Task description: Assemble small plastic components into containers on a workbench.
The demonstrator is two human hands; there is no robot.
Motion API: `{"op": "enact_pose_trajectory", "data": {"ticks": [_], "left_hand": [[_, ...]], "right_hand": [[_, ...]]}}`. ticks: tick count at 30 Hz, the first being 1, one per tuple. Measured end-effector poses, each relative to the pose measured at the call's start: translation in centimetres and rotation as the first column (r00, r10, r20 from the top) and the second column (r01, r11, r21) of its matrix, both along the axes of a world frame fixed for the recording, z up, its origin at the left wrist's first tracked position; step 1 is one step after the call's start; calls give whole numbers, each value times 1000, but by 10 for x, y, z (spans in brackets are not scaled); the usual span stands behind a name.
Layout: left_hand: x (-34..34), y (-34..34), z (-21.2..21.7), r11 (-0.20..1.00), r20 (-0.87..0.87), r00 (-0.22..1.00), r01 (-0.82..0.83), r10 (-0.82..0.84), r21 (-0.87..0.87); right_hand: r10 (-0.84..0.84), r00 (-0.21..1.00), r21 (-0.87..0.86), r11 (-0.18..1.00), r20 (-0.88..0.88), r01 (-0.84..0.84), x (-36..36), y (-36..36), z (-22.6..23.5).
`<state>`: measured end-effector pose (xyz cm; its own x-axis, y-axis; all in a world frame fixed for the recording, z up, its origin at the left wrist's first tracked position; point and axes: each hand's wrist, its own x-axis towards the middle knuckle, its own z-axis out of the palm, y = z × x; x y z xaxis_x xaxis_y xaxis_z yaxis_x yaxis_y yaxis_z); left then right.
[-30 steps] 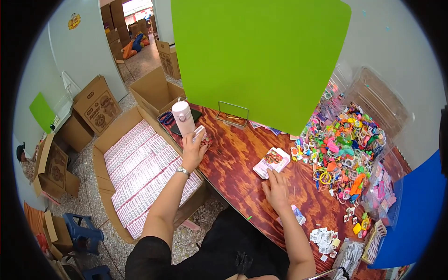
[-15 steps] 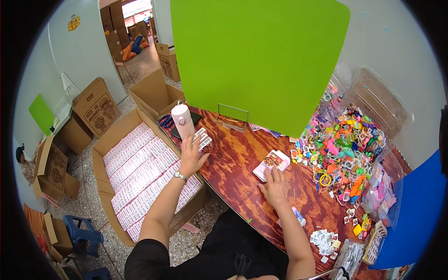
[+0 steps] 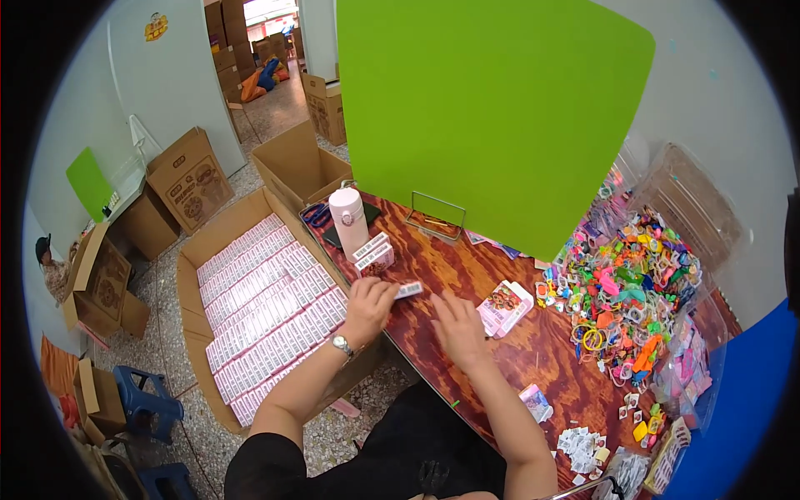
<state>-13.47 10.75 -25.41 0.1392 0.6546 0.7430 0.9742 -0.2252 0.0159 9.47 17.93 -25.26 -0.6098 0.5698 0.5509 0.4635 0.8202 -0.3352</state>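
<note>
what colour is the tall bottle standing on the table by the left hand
The bottle is pale pink, clearest in the head view.

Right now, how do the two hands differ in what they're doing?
The left hand pinches a small white packet by its end; the right hand holds nothing. The left hand is curled and wears a wristwatch; the right hand is flat, fingers spread, wrist bare. Both are over the wooden table.

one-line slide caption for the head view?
Left hand grips a small white box on the wooden table; right hand rests open alongside.
</note>
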Motion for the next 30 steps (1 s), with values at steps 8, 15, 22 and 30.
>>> {"op": "enact_pose_trajectory", "data": {"ticks": [8, 15, 22, 30], "left_hand": [[3, -4, 27, 963, 362, 899, 269, -248, -7], [-68, 32, -9, 988, 650, 747, -59, 139, -142], [-68, 36, -24, 986, 726, 675, -6, 128, -168], [-67, 34, -25, 963, 644, 752, 44, 144, -267]], "right_hand": [[61, 997, -172, 983, -49, -68, -34, 5, 5], [-244, 936, -589, 807, -253, 51, -92, 31, -12], [-177, 964, -663, 749, -200, 0, -124, 33, -27], [-99, 971, -816, 564, -219, -126, -150, 35, -42]]}}
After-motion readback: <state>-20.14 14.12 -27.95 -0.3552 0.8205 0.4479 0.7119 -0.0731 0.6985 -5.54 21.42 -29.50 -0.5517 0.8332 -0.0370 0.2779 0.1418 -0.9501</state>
